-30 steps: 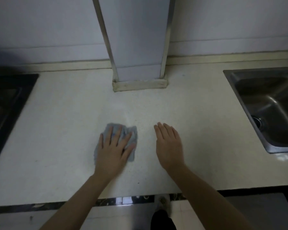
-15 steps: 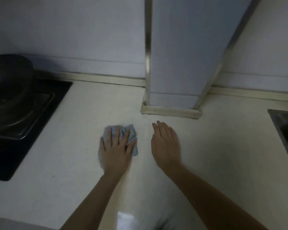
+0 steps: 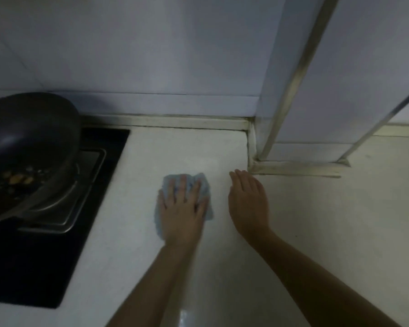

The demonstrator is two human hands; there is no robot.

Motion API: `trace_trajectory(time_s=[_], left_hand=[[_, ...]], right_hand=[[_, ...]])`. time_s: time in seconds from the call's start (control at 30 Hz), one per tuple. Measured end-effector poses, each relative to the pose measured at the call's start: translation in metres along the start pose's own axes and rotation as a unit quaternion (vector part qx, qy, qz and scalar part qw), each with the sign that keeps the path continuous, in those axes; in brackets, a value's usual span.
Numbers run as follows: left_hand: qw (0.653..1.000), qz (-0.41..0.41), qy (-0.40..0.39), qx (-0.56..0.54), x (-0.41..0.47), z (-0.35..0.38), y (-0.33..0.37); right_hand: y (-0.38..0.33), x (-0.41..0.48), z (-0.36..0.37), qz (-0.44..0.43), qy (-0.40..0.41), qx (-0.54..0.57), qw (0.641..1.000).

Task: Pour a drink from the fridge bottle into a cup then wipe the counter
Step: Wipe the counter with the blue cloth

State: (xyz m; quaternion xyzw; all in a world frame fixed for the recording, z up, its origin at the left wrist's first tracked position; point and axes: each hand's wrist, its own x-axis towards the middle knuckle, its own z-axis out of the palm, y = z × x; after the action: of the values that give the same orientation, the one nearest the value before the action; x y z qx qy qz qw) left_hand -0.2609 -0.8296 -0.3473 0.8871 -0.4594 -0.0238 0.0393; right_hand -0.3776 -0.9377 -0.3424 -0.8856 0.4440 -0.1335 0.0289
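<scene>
A small blue-grey cloth (image 3: 204, 185) lies flat on the pale counter (image 3: 340, 232). My left hand (image 3: 182, 208) presses down on the cloth with spread, straight fingers and covers most of it. My right hand (image 3: 248, 201) rests flat on the bare counter just right of the cloth, fingers straight and together, holding nothing. Its fingertips lie close to the base of a white pillar (image 3: 305, 90). No bottle or cup is in view.
A black hob (image 3: 57, 244) is set into the counter at the left, with a dark wok (image 3: 26, 147) of food on its burner. The pillar stands on the counter at the back right. A tiled wall (image 3: 151, 55) runs behind.
My left hand has slid the cloth leftward along the counter, toward the hob. My right hand moved along with it. The view swung left, so the sink left the frame and the wok came in.
</scene>
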Motion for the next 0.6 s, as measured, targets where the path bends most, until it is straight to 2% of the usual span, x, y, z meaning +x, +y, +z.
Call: trace_trajectory(time_s=[0.13, 0.2, 0.27, 0.33, 0.47, 0.53, 0.6], left_hand=[[0.976, 0.218, -0.010, -0.021, -0.008, 0.007, -0.014], [0.963, 0.270, -0.014, -0.019, -0.006, 0.006, -0.051], [0.968, 0.252, 0.002, -0.010, 0.004, 0.003, -0.091], [0.983, 0.181, 0.002, -0.016, 0.022, -0.001, -0.119], [0.997, 0.055, 0.021, -0.041, 0.057, -0.004, -0.089], [0.996, 0.078, 0.021, -0.031, 0.066, 0.001, -0.057], [0.987, 0.162, 0.002, -0.020, 0.066, 0.004, -0.035]], right_hand=[[-0.013, 0.015, 0.008, -0.011, 0.031, -0.010, 0.999], [-0.018, 0.022, 0.010, -0.013, 0.032, -0.013, 0.999], [-0.024, 0.029, 0.012, -0.013, 0.031, -0.017, 0.999], [-0.031, 0.033, 0.015, -0.020, 0.023, -0.022, 0.999], [-0.031, 0.033, 0.022, -0.008, 0.018, -0.017, 1.000], [-0.032, 0.033, 0.023, 0.001, 0.014, -0.019, 1.000], [-0.032, 0.034, 0.023, 0.003, -0.002, -0.026, 1.000]])
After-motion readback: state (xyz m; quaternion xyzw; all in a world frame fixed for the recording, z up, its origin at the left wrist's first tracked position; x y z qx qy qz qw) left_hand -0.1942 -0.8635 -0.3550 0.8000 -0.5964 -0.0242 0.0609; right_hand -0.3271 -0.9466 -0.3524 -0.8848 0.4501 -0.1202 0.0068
